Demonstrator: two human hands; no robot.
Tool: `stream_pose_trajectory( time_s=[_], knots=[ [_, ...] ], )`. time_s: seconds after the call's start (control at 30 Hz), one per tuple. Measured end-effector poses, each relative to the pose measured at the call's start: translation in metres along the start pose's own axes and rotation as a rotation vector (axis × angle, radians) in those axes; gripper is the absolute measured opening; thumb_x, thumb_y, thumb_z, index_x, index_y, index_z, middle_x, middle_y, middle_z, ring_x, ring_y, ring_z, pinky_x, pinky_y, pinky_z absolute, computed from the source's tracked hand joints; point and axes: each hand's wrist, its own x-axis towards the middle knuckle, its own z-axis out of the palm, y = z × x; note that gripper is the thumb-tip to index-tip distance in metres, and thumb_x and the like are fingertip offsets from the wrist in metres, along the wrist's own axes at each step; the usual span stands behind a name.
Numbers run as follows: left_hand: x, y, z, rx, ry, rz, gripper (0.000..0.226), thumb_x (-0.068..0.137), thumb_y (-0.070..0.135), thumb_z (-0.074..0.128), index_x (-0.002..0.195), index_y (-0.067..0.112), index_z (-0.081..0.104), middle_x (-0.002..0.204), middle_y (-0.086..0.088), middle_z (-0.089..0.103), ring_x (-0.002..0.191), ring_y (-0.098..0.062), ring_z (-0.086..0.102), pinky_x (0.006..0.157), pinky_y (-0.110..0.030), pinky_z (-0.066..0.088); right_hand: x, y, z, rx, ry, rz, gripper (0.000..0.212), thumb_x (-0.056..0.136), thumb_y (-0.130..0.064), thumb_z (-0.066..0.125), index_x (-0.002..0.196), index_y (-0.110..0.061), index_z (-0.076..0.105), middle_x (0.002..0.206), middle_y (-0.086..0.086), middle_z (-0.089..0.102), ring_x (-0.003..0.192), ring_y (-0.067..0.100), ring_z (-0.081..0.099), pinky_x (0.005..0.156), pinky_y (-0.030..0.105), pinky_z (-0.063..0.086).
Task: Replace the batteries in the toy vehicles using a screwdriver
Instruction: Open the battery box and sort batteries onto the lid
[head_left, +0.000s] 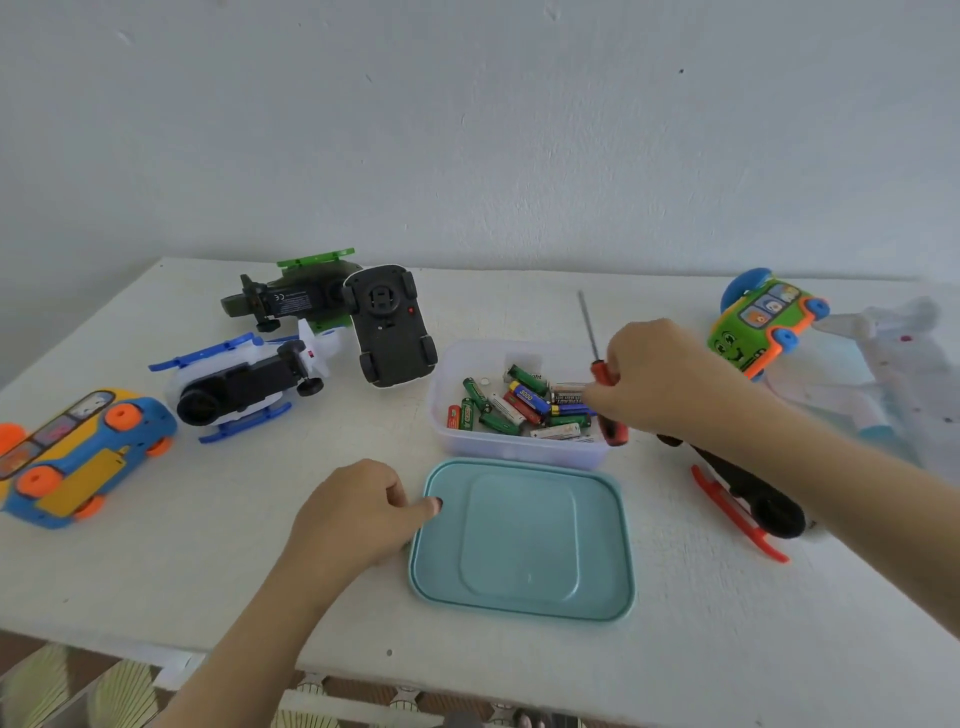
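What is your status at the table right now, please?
Right hand grips screwdriver over open battery box. Left hand touches teal lid edge. Red-skid helicopter lies beneath right forearm.

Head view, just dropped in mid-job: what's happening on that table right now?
A person is working at the table. Their right grip holds a red-handled screwdriver at the right side of the open clear box of batteries. Their left grip touches the edge of the teal lid, which lies flat in front of the box; whether it pinches the lid is unclear. A black car, a white helicopter and a green plane lie with undersides showing, none in hand.
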Motion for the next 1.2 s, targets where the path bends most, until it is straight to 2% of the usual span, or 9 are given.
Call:
stream_pose_trajectory(
  time_s=[0.13,0.23,0.43,0.6,0.7,0.83,1.0,1.1,1.2],
  knots=[
    [0.016,0.003,-0.016,-0.047,0.107,0.015,0.035,0.087,0.047,0.062,0.072,0.016,0.059,0.072,0.0,0.068,0.064,-0.02,0.065,0.071,-0.036,0.056,-0.037,0.013,-0.006,0.059,-0.182,0.151,0.031,0.086,-0.026,0.057,0.061,-0.009,0.051,0.039,-0.003,0.052,0.033,0.007,0.05,0.035,0.016,0.037],
    [0.026,0.011,-0.027,-0.053,0.251,0.083,0.032,0.09,0.04,0.06,0.071,0.016,0.058,0.072,-0.002,0.066,0.069,-0.024,0.063,0.068,-0.035,0.052,-0.054,0.018,0.01,0.134,-0.408,0.235,0.029,0.091,-0.026,0.056,0.069,-0.007,0.057,0.043,-0.001,0.06,0.035,0.005,0.056,0.041,0.015,0.047],
    [0.043,0.043,-0.04,-0.116,0.195,0.356,0.01,0.087,0.024,0.067,0.078,0.024,0.064,0.072,0.012,0.061,0.064,-0.003,0.054,0.057,-0.021,0.038,-0.063,0.021,0.047,0.192,-0.547,0.337,0.035,0.096,-0.03,0.052,0.07,-0.007,0.056,0.048,-0.001,0.062,0.045,0.01,0.063,0.05,0.018,0.053],
    [0.062,0.065,-0.037,-0.033,0.038,0.583,0.023,0.083,0.002,0.065,0.08,0.025,0.069,0.073,0.015,0.063,0.069,0.003,0.058,0.068,-0.014,0.047,-0.052,0.01,0.017,-0.042,-0.289,0.143,0.037,0.096,-0.035,0.047,0.065,-0.015,0.045,0.059,-0.002,0.053,0.051,0.009,0.056,0.053,0.022,0.048],
    [0.069,0.078,-0.032,0.067,-0.072,0.62,0.026,0.082,-0.003,0.06,0.089,0.017,0.074,0.083,0.009,0.069,0.076,-0.002,0.063,0.07,-0.008,0.046,-0.027,-0.002,0.005,-0.036,-0.077,0.014,0.03,0.094,-0.032,0.047,0.077,-0.011,0.059,0.078,0.004,0.061,0.072,0.018,0.058,0.057,0.024,0.039],
    [0.077,0.09,-0.021,0.184,-0.223,0.561,0.025,0.08,0.0,0.064,0.093,0.018,0.077,0.094,0.0,0.073,0.088,-0.017,0.067,0.082,-0.024,0.053,0.015,-0.017,0.022,-0.026,-0.055,-0.028,0.022,0.09,-0.029,0.052,0.093,-0.013,0.067,0.096,0.003,0.065,0.088,0.022,0.061,0.067,0.027,0.04],
    [0.085,0.093,-0.021,0.336,-0.219,0.597,0.025,0.078,0.0,0.064,0.085,0.023,0.069,0.093,0.0,0.071,0.089,-0.021,0.066,0.083,-0.034,0.054,0.04,-0.026,0.051,-0.166,-0.063,-0.052,0.02,0.091,-0.028,0.054,0.099,-0.011,0.062,0.083,0.001,0.05,0.077,0.02,0.049,0.058,0.026,0.035],
    [0.087,0.087,-0.022,0.275,-0.229,0.61,0.025,0.081,-0.001,0.064,0.095,0.018,0.071,0.096,0.0,0.071,0.085,-0.013,0.066,0.075,-0.021,0.051,0.041,-0.024,0.049,-0.117,-0.004,-0.027,0.018,0.089,-0.023,0.054,0.097,-0.008,0.061,0.086,0.004,0.054,0.076,0.022,0.05,0.061,0.027,0.036],
    [0.085,0.078,-0.027,0.177,-0.119,0.653,0.022,0.083,0.004,0.068,0.099,0.018,0.071,0.088,0.008,0.065,0.063,0.006,0.053,0.056,-0.005,0.036,0.024,-0.019,0.043,0.092,0.126,-0.052,0.023,0.088,-0.029,0.056,0.092,-0.008,0.064,0.083,0.003,0.062,0.076,0.022,0.057,0.06,0.03,0.042]
  ],
)
